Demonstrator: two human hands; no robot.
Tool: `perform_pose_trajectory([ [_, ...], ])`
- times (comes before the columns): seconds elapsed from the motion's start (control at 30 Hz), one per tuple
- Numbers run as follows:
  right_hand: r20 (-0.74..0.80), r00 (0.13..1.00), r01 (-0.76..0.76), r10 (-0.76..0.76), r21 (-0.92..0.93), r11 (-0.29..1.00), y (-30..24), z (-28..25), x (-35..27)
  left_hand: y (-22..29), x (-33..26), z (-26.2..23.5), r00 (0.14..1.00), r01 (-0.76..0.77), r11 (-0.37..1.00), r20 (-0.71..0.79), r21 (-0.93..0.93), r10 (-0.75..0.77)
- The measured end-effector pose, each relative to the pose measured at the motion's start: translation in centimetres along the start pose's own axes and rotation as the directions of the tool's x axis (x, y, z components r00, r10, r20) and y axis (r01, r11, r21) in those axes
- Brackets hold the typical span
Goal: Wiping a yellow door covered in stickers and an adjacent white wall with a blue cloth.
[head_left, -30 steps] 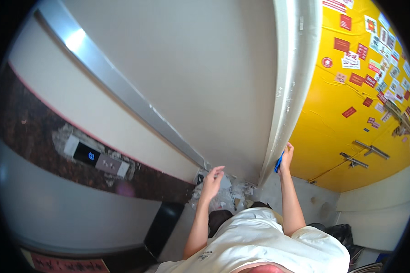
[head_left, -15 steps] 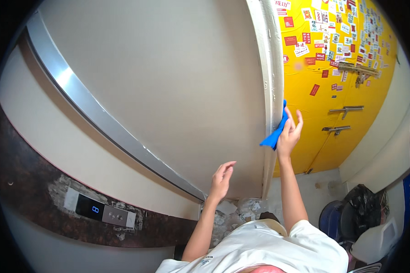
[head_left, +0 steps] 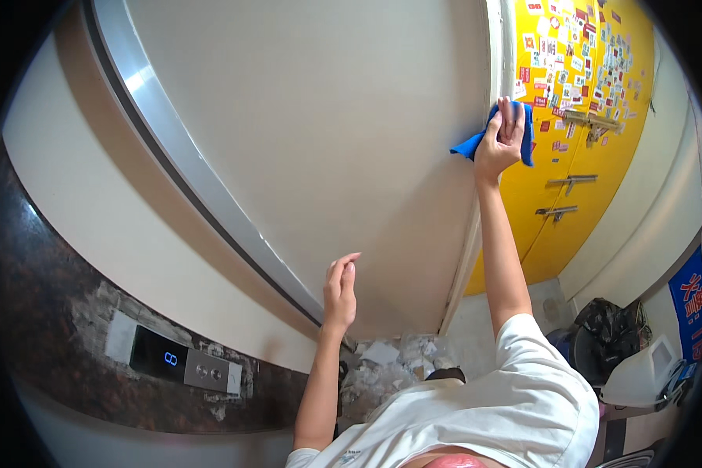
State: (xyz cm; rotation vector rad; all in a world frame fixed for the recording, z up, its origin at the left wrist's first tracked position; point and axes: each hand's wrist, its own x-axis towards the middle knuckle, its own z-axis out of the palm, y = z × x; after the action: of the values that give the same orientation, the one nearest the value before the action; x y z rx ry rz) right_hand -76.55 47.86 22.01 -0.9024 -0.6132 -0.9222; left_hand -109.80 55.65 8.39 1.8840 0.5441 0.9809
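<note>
With my right arm stretched up, my right hand [head_left: 498, 152] presses a blue cloth [head_left: 467, 147] against the white door frame [head_left: 501, 54]. The cloth spreads out on both sides of my closed fingers, and its right part overlaps the edge of the yellow double door [head_left: 534, 210]. Lower and to the left, my left hand [head_left: 340, 294] is raised with its fingers loosely bent and nothing in it. It hovers in front of the plain pale wall panel [head_left: 312, 117], seemingly not touching it.
A metal strip [head_left: 181, 129] runs along the panel's left side. An elevator call panel [head_left: 186, 363] is set in the dark wall at lower left. Clear plastic and scraps [head_left: 394, 363] lie on the floor. A black bag [head_left: 612, 331] and a white bin [head_left: 639, 374] stand at right.
My right hand has moved up along the door frame with the cloth, which now spreads wider. My left hand has shifted slightly up and to the left. The view has turned a little.
</note>
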Motion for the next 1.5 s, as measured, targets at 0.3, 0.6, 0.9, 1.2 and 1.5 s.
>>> perform_pose_trajectory([
  [0.3, 0.088, 0.988, 0.108, -0.125, 0.177, 0.978, 2.3, -1.2, 1.3, 3.8, 7.8, -2.9, 0.91, -0.275, 0.961, -0.328, -0.022, 0.252],
  [0.6, 0.12, 0.931, 0.35, -0.344, -0.033, 0.936, 3.9, -3.5, 2.3, 3.9, 17.9, 4.7, 0.623, -0.478, 0.627, -0.266, 0.615, 0.736],
  [0.9, 0.226, 0.884, 0.412, -0.409, 0.037, 0.911, 4.5, -3.6, 4.3, -1.8, 21.6, 6.7, 0.583, -0.303, 0.445, -0.206, 0.843, 0.786],
  [1.2, 0.235, 0.754, 0.652, -0.613, -0.159, 0.741, 5.5, -3.8, 3.4, -1.9, 21.9, 6.8, 0.549, -0.31, 0.427, -0.207, 0.849, 0.81],
  [1.5, 0.246, 0.93, 0.35, -0.274, -0.361, 0.864, 4.9, -3.4, 1.0, -1.8, 22.0, 6.8, 0.519, -0.336, 0.431, -0.217, 0.838, 0.827],
])
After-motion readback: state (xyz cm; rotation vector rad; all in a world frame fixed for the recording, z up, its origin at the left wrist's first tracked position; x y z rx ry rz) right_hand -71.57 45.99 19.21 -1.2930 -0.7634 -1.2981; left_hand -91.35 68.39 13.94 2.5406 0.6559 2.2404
